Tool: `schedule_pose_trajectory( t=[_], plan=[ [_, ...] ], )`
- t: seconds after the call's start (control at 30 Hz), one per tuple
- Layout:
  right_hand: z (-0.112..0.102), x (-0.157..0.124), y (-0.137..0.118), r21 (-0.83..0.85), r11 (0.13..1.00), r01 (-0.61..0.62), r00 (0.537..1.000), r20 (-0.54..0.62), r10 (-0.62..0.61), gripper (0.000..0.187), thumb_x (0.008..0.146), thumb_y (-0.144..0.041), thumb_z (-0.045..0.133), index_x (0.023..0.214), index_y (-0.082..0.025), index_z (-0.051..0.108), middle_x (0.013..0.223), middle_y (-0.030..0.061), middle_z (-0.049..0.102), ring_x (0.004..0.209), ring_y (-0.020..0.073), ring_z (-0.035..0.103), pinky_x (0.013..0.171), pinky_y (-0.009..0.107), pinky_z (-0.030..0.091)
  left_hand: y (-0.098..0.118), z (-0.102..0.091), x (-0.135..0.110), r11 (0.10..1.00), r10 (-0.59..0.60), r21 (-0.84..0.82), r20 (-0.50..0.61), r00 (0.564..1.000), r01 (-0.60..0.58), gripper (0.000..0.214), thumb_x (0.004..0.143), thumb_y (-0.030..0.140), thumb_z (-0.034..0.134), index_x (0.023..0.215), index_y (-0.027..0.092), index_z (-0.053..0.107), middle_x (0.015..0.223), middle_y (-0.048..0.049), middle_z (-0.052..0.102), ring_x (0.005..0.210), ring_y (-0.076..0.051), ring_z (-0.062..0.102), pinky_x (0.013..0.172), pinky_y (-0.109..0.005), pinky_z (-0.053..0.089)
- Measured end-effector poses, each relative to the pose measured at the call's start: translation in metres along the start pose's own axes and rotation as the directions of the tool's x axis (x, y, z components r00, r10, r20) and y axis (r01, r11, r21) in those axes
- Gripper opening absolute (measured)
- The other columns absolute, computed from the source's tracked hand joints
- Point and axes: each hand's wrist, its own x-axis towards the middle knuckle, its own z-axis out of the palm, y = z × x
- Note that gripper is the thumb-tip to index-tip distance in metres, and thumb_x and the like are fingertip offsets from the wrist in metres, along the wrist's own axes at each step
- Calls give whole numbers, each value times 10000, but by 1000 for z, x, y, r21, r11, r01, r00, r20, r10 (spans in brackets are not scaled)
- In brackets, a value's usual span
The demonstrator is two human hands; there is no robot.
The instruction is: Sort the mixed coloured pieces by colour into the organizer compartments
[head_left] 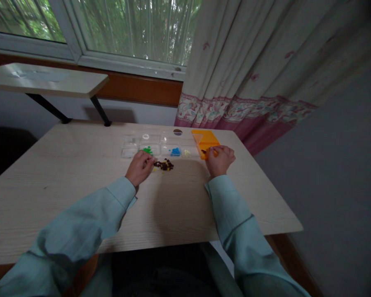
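Note:
A small heap of dark brown beads (pixel 164 165) with a few yellow ones lies on the light wooden table (pixel 80 173). My left hand (pixel 139 167) rests beside the heap, fingers curled, their tips touching its left edge. My right hand (pixel 220 159) sits at the near edge of an orange tray (pixel 205 140), fingers pinched together at a tiny dark bead. Behind the heap stands a clear box (pixel 132 145) with compartments holding green beads (pixel 147 150), blue beads (pixel 175 152) and pale yellow beads (pixel 186 153).
A small dark round object (pixel 177 132) lies at the table's far edge. A second tabletop (pixel 46 80) on black legs stands at the back left under the window. A curtain (pixel 250 74) hangs to the right.

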Motion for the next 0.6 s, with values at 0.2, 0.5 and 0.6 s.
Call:
schedule_pose_trajectory(
  t=[0.2,0.5,0.6],
  plan=[
    [1,-10,-28,111,984,141,989,15,-144,276,891,-359,498,862,-210,728,986,80,668,1032,263,492,902,417,304,0,0,0,1000,-4,-4,22,1000,4,173,925,305,536,900,192,664,876,-50,535,853,-189,529,788,-340,459],
    [-5,-45,-79,379,827,415,873,89,-479,177,894,-316,579,840,-229,723,889,38,692,931,211,552,891,390,346,14,-1,0,982,118,122,202,972,-145,191,835,295,665,1008,217,683,954,-63,539,953,-230,504,854,-388,432],
    [-4,-52,-86,420,790,448,850,74,-521,143,883,-288,595,841,-234,720,877,28,700,938,207,567,912,394,350,18,-1,0,965,113,205,246,963,-165,203,831,336,677,1006,233,687,961,-66,535,948,-239,491,829,-394,417]
  ],
)
